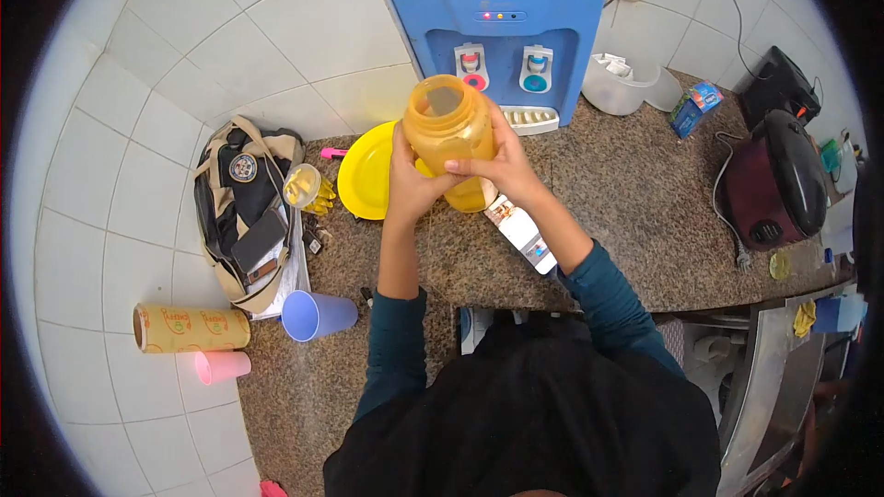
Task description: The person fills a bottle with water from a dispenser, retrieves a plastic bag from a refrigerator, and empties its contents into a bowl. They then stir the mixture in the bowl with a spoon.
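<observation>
An amber see-through plastic jar (453, 140) with a wide uncovered mouth is held above the granite counter, tilted so that I look into its opening. My left hand (414, 182) is wrapped round its left side. Round the right side goes my right hand (505, 166), its thumb lying across the front. A yellow plate (364, 179) lies behind and left of my left hand. Below my right wrist a phone (527, 237) with a lit screen rests on the counter. The blue and white water dispenser (502, 14) stands just beyond the jar.
On the left are a black and tan bag (241, 193), a blue cup (318, 316), a pink cup (224, 367) and a patterned roll (191, 328). To the right stand a clear plastic tub (615, 90), a small blue carton (695, 110) and a dark red rice cooker (769, 184).
</observation>
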Available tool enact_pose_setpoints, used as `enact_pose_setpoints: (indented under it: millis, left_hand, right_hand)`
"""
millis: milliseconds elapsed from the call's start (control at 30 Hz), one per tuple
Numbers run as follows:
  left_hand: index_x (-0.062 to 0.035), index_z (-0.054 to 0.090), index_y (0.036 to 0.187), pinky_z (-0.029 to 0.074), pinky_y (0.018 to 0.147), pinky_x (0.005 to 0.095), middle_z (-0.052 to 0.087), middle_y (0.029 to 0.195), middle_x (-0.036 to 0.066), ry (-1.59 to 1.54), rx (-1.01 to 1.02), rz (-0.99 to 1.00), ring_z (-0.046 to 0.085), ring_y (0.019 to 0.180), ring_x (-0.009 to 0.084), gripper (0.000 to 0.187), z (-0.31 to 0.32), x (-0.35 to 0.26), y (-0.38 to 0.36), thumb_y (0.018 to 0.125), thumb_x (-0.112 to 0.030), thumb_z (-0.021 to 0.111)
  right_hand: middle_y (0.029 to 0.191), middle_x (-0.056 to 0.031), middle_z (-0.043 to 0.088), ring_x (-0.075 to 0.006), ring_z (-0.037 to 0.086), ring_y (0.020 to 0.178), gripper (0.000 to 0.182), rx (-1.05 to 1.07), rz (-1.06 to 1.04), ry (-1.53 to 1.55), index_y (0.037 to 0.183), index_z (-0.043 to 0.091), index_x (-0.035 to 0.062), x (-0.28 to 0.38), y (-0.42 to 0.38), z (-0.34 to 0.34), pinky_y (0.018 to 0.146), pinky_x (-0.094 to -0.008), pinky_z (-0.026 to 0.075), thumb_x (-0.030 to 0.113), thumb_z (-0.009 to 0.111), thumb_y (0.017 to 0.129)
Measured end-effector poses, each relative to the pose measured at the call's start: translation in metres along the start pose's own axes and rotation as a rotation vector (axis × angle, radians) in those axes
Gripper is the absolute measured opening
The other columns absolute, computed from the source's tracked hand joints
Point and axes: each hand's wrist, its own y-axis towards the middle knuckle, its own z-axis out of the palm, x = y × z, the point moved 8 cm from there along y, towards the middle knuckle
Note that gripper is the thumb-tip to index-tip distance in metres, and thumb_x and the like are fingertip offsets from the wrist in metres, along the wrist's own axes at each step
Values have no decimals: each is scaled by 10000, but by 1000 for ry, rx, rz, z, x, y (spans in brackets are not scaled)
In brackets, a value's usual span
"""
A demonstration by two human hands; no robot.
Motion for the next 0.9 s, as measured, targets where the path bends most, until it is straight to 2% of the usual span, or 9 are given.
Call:
enact_pose_setpoints:
  millis: [167, 267, 300, 400, 467, 567, 667, 833, 900]
  left_hand:
    - [-35, 315, 1203, 388, 891, 333, 444, 1146, 94, -138, 70, 131, 465, 1057, 198, 850, 29, -76, 12, 504, -123, 792]
    - [-31, 343, 1187, 398, 877, 326, 460, 1135, 96, -182, 121, 230, 480, 1038, 195, 828, 56, -107, 23, 498, -124, 792]
    - [-28, 360, 1174, 404, 867, 322, 475, 1120, 95, -190, 141, 264, 491, 1023, 192, 807, 66, -119, 25, 500, -131, 791]
    - [-20, 406, 1136, 423, 834, 311, 520, 1071, 94, -217, 210, 332, 522, 974, 182, 748, 101, -152, 26, 507, -152, 789]
    - [-15, 432, 1112, 436, 810, 304, 549, 1033, 93, -234, 274, 343, 541, 938, 173, 710, 127, -171, 24, 515, -166, 786]
    - [-12, 472, 1062, 456, 765, 286, 582, 971, 88, -316, 350, 362, 566, 875, 157, 626, 171, -207, 13, 537, -164, 777]
    - [-14, 499, 1011, 466, 740, 277, 597, 928, 80, -442, 461, 385, 578, 838, 151, 554, 217, -248, -10, 550, -145, 776]
    - [-14, 509, 992, 478, 714, 266, 602, 908, 82, -662, 624, 422, 587, 817, 143, 528, 299, -302, -61, 561, -146, 783]
    - [-15, 513, 987, 483, 704, 263, 603, 903, 80, -739, 683, 398, 590, 811, 142, 501, 326, -328, -90, 581, -147, 775]
  right_hand:
    - [1198, -79, 407, -181, 391, 1132, 812, -19, -118, -119, 1278, 251, 32, 65, -14, 4, 958, -313, 318, 47, 724, 618]
    - [1192, -78, 407, -177, 392, 1129, 774, -91, -118, -52, 1269, 265, 26, 110, -28, 1, 958, -307, 314, 45, 708, 634]
    - [1161, -96, 434, -178, 424, 1094, 706, -125, -163, -74, 1237, 305, -1, 127, -34, -1, 933, -304, 337, 76, 696, 654]
    - [1117, -117, 470, -180, 454, 1054, 666, -167, -267, -352, 1201, 342, -29, 170, -53, -16, 902, -306, 361, 128, 697, 660]
    - [1045, -115, 516, -177, 503, 973, 632, -226, -326, -466, 1164, 365, -50, 200, -71, -25, 850, -299, 399, 171, 691, 670]
    - [984, -95, 541, -161, 537, 881, 571, -305, -341, -581, 1119, 393, -52, 248, -104, -34, 781, -276, 436, 184, 681, 687]
    - [975, -92, 541, -148, 534, 880, 521, -436, -369, -541, 1085, 417, -39, 290, -151, -44, 767, -268, 438, 185, 678, 693]
    - [944, -77, 550, -130, 540, 853, 425, -535, -443, -673, 1038, 459, -13, 361, -240, -52, 742, -248, 439, 171, 660, 712]
    - [960, -55, 552, -117, 517, 895, 380, -548, -429, -774, 1047, 484, 7, 388, -276, -48, 783, -240, 393, 213, 599, 748]
